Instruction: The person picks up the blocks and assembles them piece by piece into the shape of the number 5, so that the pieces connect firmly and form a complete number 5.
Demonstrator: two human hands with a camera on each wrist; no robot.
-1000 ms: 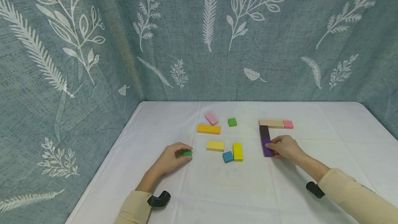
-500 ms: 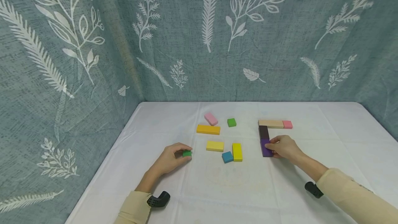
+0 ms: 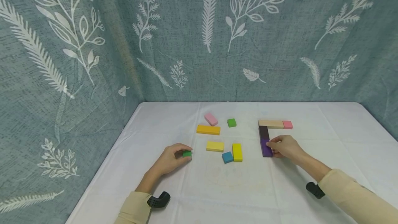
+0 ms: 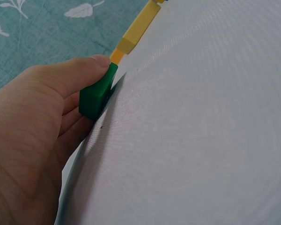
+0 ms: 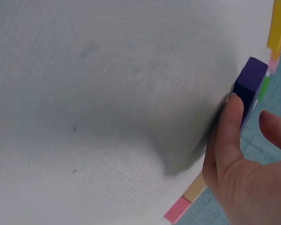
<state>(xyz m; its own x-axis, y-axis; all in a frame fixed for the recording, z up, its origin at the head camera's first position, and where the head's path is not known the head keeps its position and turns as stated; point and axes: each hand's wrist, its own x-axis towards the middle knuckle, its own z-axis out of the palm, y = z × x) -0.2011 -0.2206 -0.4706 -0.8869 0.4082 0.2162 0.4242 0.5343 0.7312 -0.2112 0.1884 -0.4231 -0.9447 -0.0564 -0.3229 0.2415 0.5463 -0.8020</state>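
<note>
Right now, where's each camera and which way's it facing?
Head: worn on the head, facing forward and down at the white table; left hand, right hand and beige sleeves show.
Left wrist: worn there, facing the held green block; only the left hand shows.
Right wrist: worn there, facing the purple block; only the right hand shows.
Head and right wrist both show the purple block.

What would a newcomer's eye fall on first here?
Probably the teal leaf-printed curtain, filling the upper head view. Below, on the white cloth, the right hand touches a purple block at the near end of a bent line of blocks; farther left, the left hand pinches a green block.
</note>
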